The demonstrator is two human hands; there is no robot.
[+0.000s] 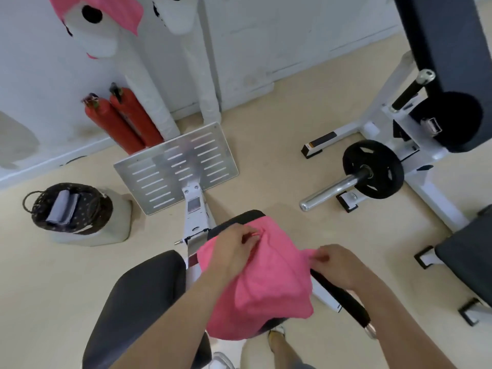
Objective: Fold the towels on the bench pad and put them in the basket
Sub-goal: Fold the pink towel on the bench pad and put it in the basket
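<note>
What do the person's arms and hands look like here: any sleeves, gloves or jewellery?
The left hand and right hand are bare: no gloves, and no rings can be made out. The left forearm and right forearm are bare too, down to the picture's bottom edge: no sleeve, watch or bracelet shows.

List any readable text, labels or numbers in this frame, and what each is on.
No text is legible.
Red sticker on the white post: too blurred to read.
Orange-and-black sticker on the white frame foot: too small to read.
Weight plate: no readable marking.
</note>
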